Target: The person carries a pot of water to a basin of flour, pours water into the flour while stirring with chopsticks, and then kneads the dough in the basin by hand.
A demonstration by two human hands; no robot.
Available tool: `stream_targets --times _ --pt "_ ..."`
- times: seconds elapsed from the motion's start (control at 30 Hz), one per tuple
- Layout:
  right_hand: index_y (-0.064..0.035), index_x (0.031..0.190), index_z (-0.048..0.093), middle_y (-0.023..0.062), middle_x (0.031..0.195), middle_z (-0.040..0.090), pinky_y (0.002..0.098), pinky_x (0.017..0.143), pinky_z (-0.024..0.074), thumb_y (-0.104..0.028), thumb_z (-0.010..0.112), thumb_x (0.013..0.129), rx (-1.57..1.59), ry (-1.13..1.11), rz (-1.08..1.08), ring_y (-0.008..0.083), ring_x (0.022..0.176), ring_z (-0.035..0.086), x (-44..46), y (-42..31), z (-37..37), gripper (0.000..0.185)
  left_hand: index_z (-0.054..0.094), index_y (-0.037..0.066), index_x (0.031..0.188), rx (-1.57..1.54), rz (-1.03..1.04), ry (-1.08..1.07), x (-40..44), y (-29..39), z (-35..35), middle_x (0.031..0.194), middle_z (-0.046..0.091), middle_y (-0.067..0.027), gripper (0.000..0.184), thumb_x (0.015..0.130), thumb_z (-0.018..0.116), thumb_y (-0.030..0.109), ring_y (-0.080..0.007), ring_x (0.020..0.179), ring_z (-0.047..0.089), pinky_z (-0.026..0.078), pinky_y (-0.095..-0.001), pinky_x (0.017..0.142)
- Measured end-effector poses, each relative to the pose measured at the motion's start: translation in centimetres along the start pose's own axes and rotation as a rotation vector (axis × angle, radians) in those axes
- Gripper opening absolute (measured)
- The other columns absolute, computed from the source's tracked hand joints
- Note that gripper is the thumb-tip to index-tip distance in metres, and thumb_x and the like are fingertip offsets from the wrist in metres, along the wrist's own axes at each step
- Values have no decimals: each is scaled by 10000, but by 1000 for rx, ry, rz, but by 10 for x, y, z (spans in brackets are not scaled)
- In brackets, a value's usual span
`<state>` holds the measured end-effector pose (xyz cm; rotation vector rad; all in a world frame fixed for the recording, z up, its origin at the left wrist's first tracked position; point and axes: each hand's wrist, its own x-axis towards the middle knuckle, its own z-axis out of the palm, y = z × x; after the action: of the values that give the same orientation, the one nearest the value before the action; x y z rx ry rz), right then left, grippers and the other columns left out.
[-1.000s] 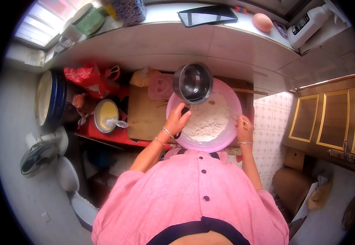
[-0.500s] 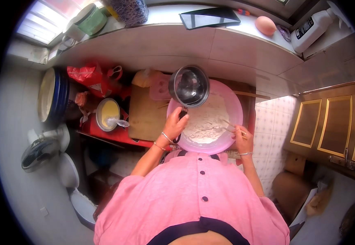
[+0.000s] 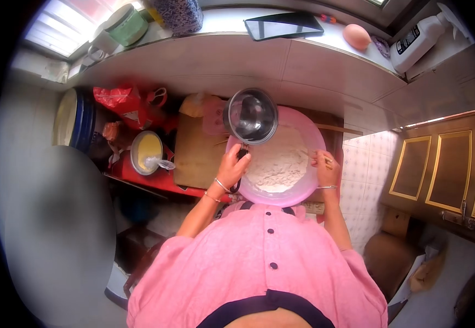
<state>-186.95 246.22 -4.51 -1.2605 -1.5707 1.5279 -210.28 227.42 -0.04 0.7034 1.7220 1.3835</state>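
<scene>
Left hand (image 3: 232,167) clamped on the handle (image 3: 242,153) of a pot (image 3: 251,116) | right hand (image 3: 327,170) pinching chopsticks (image 3: 329,160) | pot over pink bowl (image 3: 306,121) holding flour (image 3: 277,169)

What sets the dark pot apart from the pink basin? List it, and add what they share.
Colour: the pot is dark and shiny; the basin is pink.
Size: the basin is clearly wider than the pot.
Pose: the pot is held up by its handle in the left hand; the basin sits lower, partly hidden by the pot.
Shared: both are round and open-topped.
</scene>
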Motion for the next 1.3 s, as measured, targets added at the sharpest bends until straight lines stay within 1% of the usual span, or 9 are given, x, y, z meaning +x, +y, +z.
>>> stream_targets --times 0.13,0.23,0.4,0.47,0.53,0.7,0.77,1.17,1.3 --pt "6 982 663 85 779 685 240 581 519 -220 584 936 -59 158 -42 114 641 639 21 22 13 243 497 48 979 -71 -51 -1 -1 -6 -5 717 527 16 141 918 575 149 -38 531 456 364 -189 445" --pt "11 982 661 80 781 689 241 593 519 -210 589 933 191 -28 51 112 638 635 19 50 74 238 503 51 954 -278 -117 18 -3 -1 -5 688 521 18 121 904 579 131 -46 526 465 375 -203 448" --pt "21 991 669 77 796 679 216 603 510 -206 600 930 22 -324 -7 106 655 633 -29 -16 90 245 499 55 994 -288 -104 27 -10 -17 -24 714 519 14 133 911 572 129 -43 532 455 368 -190 445" --pt "23 995 671 81 790 680 218 600 510 -195 595 932 -5 -378 -36 109 651 635 -40 -10 92 240 499 52 997 -303 -114 47 -17 -22 -27 724 522 9 135 912 571 128 -44 534 459 372 -191 445" --pt "16 1000 671 69 758 682 238 577 507 -177 608 921 -99 -405 -215 111 635 633 -43 7 99 218 496 40 1012 -372 -87 75 -17 -21 -32 754 532 -5 140 917 564 118 -45 539 459 374 -189 445" --pt "23 1001 671 80 764 675 237 565 504 -192 611 916 -267 -159 -168 114 618 631 7 19 47 240 494 22 1072 -493 -65 137 -30 -41 -59 808 533 -35 176 937 561 114 -41 546 444 381 -177 441" --pt "18 1001 671 68 755 671 232 557 505 -210 608 920 -187 -95 -113 108 605 623 21 1 28 251 497 24 1069 -507 -43 174 -36 -47 -71 807 533 -34 175 936 563 116 -42 546 445 381 -177 441" --pt "11 965 675 52 737 659 226 520 487 -237 632 897 -165 -20 -72 92 560 587 39 19 67 261 506 48 1069 -552 -48 401 -50 -153 -119 800 544 -23 187 924 587 136 -60 562 487 419 -203 458" --pt "12 929 674 43 703 635 235 499 471 -263 637 883 -136 -4 47 96 544 568 44 24 70 281 499 55 1080 -547 -56 406 -46 -179 -122 800 545 -23 209 928 585 169 -71 554 495 431 -209 460"
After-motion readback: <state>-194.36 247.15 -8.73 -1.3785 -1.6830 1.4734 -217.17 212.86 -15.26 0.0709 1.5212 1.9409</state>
